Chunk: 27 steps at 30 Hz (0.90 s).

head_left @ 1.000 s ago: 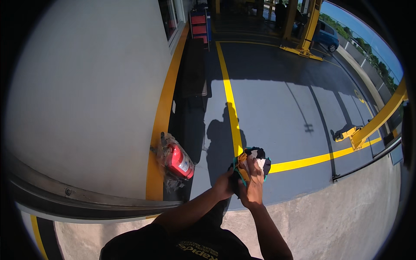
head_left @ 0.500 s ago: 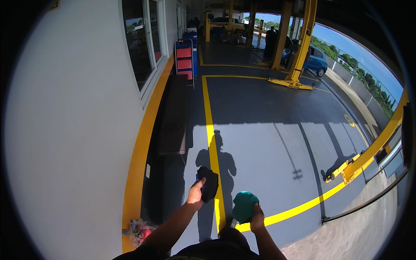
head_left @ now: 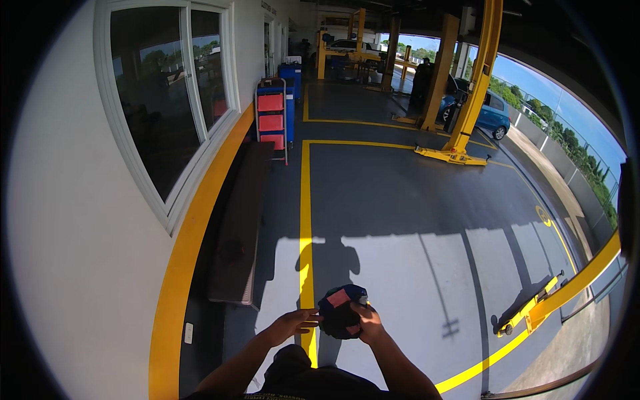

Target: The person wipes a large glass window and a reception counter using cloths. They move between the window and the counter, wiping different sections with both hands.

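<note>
Head view: from where I'm standing, the dark cloth bundle [head_left: 341, 317], showing a pinkish patch and some blue, is up in front of the person's body, above the grey floor [head_left: 407, 280]. The right hand [head_left: 371, 323] grips it by its right side. The left hand [head_left: 292, 325] is loosely open, fingers stretched to the bundle's left edge; whether they touch it, I can't tell. I'd say it handles best with the right hold kept firm and the left fingers supporting the loose edge, since soft layers could slip apart. Low and close to the body seems sensible. As for writing, I can read none on the bundle. There's small dark lettering on the wall [head_left: 269, 8] above a doorway, and print on the dark shirt [head_left: 313, 387], cut off by the lower edge.
</note>
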{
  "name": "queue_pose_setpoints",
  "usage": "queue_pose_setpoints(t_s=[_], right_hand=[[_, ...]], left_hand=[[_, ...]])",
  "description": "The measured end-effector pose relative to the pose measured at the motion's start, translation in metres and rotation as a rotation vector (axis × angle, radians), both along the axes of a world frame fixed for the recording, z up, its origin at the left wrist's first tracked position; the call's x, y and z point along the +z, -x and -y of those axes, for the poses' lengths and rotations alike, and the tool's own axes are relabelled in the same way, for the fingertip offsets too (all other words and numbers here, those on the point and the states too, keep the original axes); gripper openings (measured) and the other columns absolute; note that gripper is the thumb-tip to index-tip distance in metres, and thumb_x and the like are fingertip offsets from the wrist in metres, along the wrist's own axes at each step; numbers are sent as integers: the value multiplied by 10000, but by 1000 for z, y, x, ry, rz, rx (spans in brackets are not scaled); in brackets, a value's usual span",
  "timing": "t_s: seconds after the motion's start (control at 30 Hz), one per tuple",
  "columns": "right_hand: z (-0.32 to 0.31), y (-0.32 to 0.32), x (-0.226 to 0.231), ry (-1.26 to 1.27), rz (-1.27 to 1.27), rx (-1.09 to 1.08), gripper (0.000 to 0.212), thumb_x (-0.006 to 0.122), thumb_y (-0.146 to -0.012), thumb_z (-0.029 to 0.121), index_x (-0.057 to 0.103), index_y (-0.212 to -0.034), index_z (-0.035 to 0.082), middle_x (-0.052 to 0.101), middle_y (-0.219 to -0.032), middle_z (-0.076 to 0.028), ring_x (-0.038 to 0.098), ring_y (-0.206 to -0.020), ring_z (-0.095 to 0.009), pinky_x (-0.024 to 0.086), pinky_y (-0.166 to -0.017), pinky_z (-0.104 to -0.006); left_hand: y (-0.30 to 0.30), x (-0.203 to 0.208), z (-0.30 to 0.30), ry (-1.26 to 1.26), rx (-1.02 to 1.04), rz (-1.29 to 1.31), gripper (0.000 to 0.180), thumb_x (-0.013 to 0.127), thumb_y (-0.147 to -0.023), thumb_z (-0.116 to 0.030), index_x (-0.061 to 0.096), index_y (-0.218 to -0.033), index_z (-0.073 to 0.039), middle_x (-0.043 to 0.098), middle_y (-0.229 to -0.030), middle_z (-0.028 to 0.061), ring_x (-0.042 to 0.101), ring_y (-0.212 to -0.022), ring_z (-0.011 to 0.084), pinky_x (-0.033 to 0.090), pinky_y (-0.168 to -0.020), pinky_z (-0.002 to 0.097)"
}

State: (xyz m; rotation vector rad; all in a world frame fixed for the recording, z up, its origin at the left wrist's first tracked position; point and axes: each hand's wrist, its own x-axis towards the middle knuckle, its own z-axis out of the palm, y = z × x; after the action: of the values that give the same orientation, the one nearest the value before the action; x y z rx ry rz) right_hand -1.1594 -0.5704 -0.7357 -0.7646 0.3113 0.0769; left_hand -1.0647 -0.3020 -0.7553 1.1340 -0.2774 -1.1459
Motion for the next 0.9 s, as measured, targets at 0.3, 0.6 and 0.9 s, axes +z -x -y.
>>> queue_pose_setpoints(t_s=[0.3,0.6,0.9], right_hand=[[108,-263,-39,1127,-211,249,534,705,-973,403,633,-1334,17,760,-1048,-193,758,-943,-348,605,-865,-431],[126,-508,-14,509,-159,70,498,435,-1128,455,567,-1414,68,663,-1255,-95,672,-1040,-180,567,-859,-359],[251,-749,-27,643,-292,166,591,648,-1037,407,494,-1459,24,579,-1362,-179,597,-1269,-263,559,-972,-379]], left_hand=[[-190,-184,-14,-497,631,-349,375,621,-1031,-374,626,-1330,-148,716,-1285,59,635,-1137,165,520,-845,420],[-462,2,218,-104,211,-252,640,539,-1090,-507,434,-1533,-57,548,-1490,156,580,-1340,326,485,-1124,490],[-701,-104,363,56,31,247,305,549,-1088,-379,581,-1138,-80,607,-940,46,612,-916,167,495,-857,346]])
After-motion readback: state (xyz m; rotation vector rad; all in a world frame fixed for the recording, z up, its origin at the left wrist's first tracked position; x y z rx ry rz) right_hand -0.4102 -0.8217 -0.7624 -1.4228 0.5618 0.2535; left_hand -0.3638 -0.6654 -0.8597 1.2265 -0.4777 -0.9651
